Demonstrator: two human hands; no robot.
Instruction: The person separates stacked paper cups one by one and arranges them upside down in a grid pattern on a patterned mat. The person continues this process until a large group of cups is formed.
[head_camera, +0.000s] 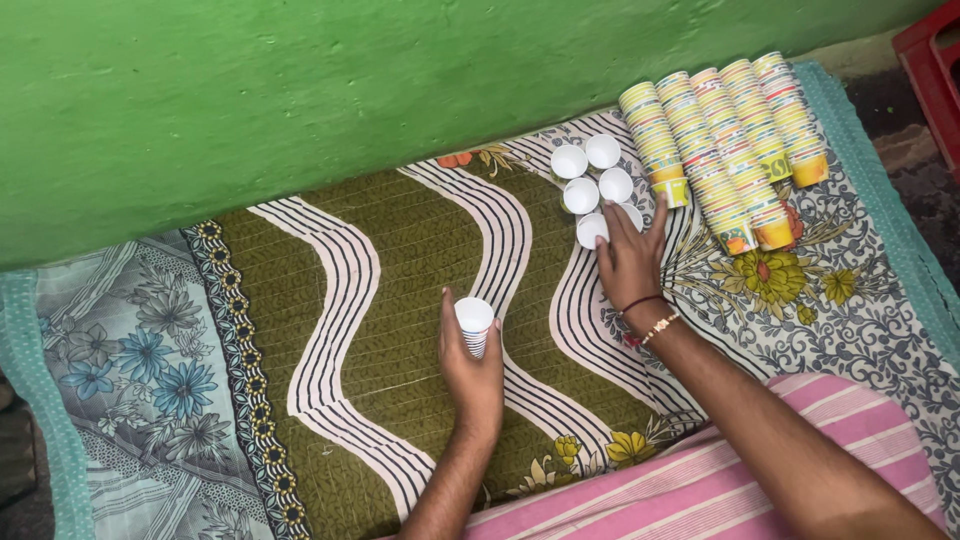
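Holding a small stack of paper cups (474, 325) upright, the left hand (472, 372) grips it from behind. The right hand (632, 262), fingers spread, touches the loose cups (592, 188) standing just beyond it; long cup stacks (722, 150) lie further right on the patterned cloth (400, 250).

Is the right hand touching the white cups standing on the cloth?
Touching: the head view shows the right hand fingers resting on the nearest of the upright white cups.

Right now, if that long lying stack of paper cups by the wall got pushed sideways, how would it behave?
The lying stacks of paper cups look round and tapered, so one would probably roll, curving. They seem light, likely sliding easily on the patterned cloth. Nested loosely, a stack may bend or separate.
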